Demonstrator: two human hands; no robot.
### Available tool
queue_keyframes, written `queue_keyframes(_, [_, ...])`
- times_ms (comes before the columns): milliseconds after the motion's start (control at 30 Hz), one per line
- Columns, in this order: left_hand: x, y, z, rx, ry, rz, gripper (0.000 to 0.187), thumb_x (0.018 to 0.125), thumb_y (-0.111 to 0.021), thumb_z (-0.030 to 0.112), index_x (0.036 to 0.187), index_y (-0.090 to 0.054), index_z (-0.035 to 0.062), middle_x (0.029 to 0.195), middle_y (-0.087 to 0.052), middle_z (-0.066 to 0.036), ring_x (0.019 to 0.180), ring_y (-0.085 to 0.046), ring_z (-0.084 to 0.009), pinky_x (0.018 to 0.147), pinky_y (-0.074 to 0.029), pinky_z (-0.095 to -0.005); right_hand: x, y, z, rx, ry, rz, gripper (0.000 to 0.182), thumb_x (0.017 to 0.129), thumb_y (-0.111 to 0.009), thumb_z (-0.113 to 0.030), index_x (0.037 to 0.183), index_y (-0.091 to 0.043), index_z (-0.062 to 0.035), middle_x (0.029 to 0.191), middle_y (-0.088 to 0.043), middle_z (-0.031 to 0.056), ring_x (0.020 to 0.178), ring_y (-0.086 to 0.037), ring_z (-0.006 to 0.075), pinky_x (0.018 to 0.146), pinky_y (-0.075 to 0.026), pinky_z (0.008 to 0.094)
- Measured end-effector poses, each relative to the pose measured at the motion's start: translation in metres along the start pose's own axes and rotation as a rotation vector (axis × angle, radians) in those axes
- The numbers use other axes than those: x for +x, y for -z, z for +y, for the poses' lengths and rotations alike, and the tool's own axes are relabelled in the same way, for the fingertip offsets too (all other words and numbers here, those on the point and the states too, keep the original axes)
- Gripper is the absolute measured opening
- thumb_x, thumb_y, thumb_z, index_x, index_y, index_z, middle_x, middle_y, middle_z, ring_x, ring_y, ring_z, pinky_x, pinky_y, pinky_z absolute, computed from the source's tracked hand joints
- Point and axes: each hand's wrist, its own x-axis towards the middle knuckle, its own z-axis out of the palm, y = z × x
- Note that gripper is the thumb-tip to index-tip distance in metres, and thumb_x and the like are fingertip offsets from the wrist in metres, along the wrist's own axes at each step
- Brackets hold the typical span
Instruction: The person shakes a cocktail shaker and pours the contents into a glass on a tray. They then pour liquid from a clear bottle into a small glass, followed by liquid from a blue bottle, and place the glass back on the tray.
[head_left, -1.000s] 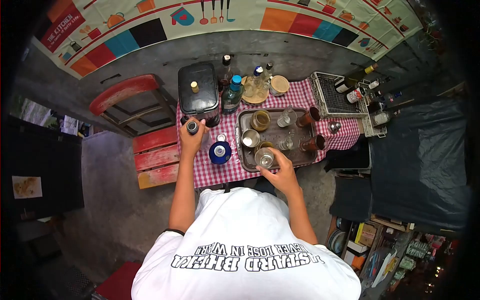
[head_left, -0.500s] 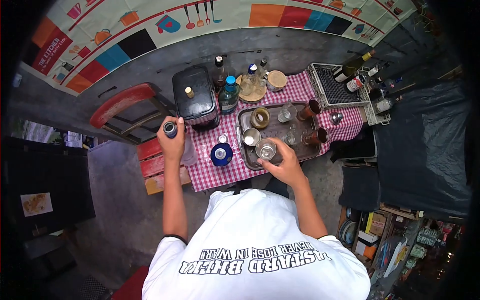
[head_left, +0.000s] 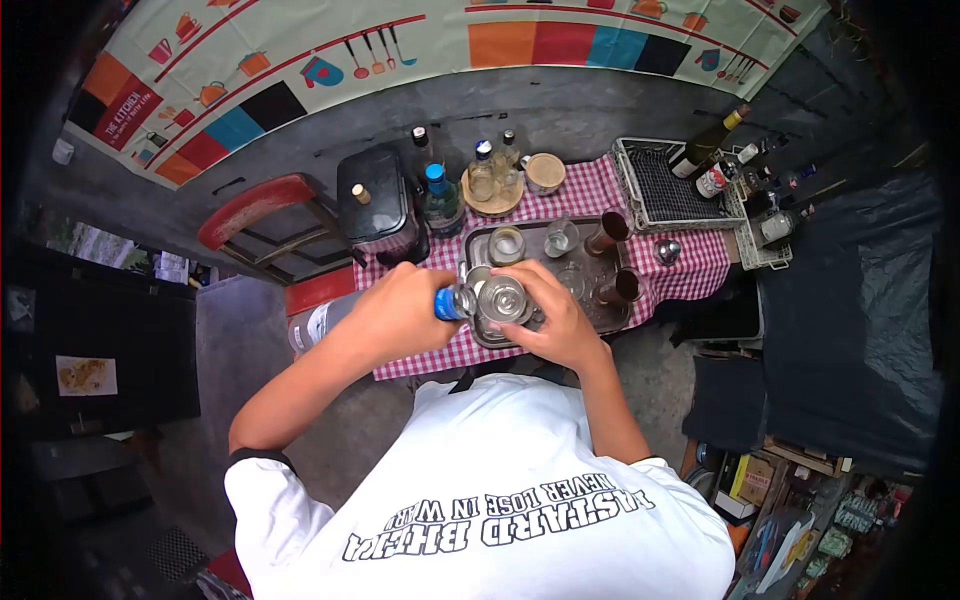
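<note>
My left hand point(head_left: 400, 310) grips a clear bottle point(head_left: 325, 318) with a blue neck, tipped on its side so its mouth meets a clear glass point(head_left: 502, 298). My right hand point(head_left: 552, 318) holds that glass over the near edge of a dark metal tray point(head_left: 560, 262). The tray rests on a red-checked tablecloth point(head_left: 570, 195) and carries several glasses and two brown cups point(head_left: 606, 234).
A black box point(head_left: 372, 195) with a cork on top stands at the table's back left beside several bottles point(head_left: 436, 198). A wire basket point(head_left: 672, 185) and more bottles sit at the right. A red chair point(head_left: 262, 205) stands to the left.
My left hand swung the bottle from upright at the table's left edge to tipped against the glass. My right hand lifted the glass slightly toward it.
</note>
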Motion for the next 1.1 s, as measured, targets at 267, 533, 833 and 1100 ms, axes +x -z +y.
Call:
queue_keyframes(267, [0.052, -0.043, 0.062, 0.141, 0.046, -0.128, 0.025, 0.070, -0.074, 0.017, 0.089, -0.071, -0.0005, 0.078, -0.069, -0.024, 0.079, -0.069, -0.0402, 0.074, -0.056, -0.0447, -0.037, 0.067, 0.011, -0.016, -0.011, -0.040, 0.061, 0.075, -0.076, -0.009, 0.131, -0.053, -0.0059, 0.122, -0.058, 0.0158, 0.109, -0.061, 0.0361, 0.090, -0.050, 0.0413])
queue_keyframes(533, [0.101, -0.085, 0.104, 0.260, 0.040, -0.241, 0.036, 0.073, -0.071, 0.029, 0.081, -0.070, -0.0061, 0.082, -0.069, -0.027, 0.082, -0.070, -0.0414, 0.075, -0.057, -0.0464, -0.069, 0.117, 0.040, 0.005, -0.093, 0.013, 0.056, 0.073, -0.076, -0.005, 0.125, -0.055, -0.0014, 0.120, -0.060, 0.0166, 0.111, -0.061, 0.0345, 0.093, -0.049, 0.0393])
queue_keyframes(833, [0.128, -0.122, 0.133, 0.259, 0.051, -0.237, 0.031, 0.072, -0.068, 0.026, 0.076, -0.071, -0.0048, 0.077, -0.068, -0.027, 0.077, -0.070, -0.0405, 0.073, -0.058, -0.0451, -0.093, 0.153, 0.063, -0.036, -0.140, -0.002, 0.055, 0.073, -0.074, -0.004, 0.125, -0.055, -0.0010, 0.113, -0.062, 0.0163, 0.101, -0.065, 0.0339, 0.086, -0.052, 0.0388])
queue_keyframes(1100, [0.133, -0.134, 0.160, 0.311, 0.059, -0.234, 0.029, 0.071, -0.067, 0.024, 0.075, -0.070, -0.0052, 0.074, -0.068, -0.026, 0.076, -0.070, -0.0398, 0.072, -0.058, -0.0449, -0.103, 0.174, 0.074, -0.052, -0.158, -0.063, 0.057, 0.075, -0.072, -0.005, 0.128, -0.052, -0.0019, 0.119, -0.060, 0.0197, 0.105, -0.063, 0.0405, 0.087, -0.052, 0.0450])
